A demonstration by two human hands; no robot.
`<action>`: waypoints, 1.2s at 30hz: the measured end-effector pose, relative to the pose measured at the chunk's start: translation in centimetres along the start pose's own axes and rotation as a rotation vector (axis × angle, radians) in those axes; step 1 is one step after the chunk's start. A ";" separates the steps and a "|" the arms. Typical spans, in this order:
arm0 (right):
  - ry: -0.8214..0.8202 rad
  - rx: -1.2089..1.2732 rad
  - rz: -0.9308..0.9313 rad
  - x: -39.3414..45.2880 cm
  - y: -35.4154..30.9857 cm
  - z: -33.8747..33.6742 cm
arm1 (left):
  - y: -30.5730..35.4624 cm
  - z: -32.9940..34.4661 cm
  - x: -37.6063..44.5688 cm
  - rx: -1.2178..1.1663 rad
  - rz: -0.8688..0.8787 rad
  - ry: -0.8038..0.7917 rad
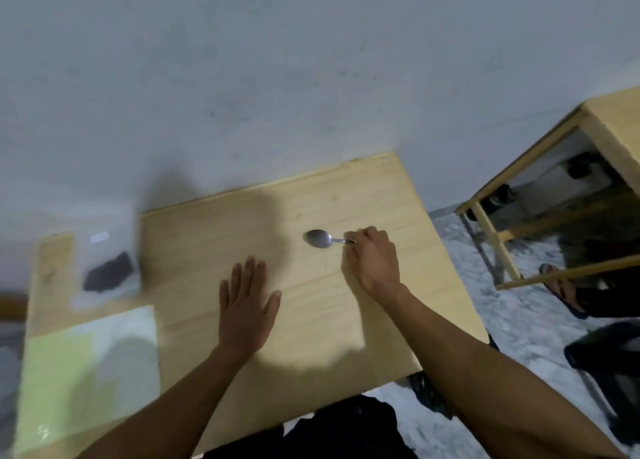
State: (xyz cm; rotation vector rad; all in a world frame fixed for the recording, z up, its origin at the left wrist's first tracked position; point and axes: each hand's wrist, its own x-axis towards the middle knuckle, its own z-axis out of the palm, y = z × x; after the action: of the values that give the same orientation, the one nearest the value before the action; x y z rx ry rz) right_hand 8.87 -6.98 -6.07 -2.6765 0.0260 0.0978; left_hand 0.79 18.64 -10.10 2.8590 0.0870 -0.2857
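Spoon (320, 238) low over or on the table (363, 188), right of centre; contact unclear. Bowl points to 9 o'clock and looks empty. The handle end is pinched in the curled fingers of the right hand (372, 257). Left hand (246, 299) lies flat on the wood at 8 o'clock from the spoon, fingers straight, holding nothing. Blurred clear bag (109, 271) with dark contents sits at 9 o'clock, well apart. Pale green sheet (86, 372) at 7 o'clock. Judgement: spoon gripped, nothing scooped, bag untouched, so early stage.
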 end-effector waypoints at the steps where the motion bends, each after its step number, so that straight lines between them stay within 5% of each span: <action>1: -0.007 -0.073 -0.009 0.3 -0.2 0.2 | -0.4 -0.1 0.0 -0.010 -0.023 -0.003; 8: -0.182 -0.125 0.012 2.4 -0.3 -0.5 | -0.3 -0.5 -0.4 -0.019 -0.030 0.023; 12: -0.283 0.033 0.191 4.8 -1.6 -1.3 | -0.1 -0.4 -0.5 -0.003 -0.034 0.040; 19: -0.062 0.343 0.543 9.6 -3.5 -2.5 | 0.7 -0.5 -0.5 0.004 -0.102 0.048; 36: -0.011 0.320 0.414 10.8 -2.8 -1.5 | 0.6 -0.8 -0.4 -0.051 -0.101 0.077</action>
State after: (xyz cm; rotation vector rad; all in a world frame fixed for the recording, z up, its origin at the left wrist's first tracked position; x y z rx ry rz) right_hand 19.81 -5.16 -4.22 -2.3132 0.5458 0.2190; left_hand 0.63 18.23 -9.15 2.8195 0.2506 -0.1898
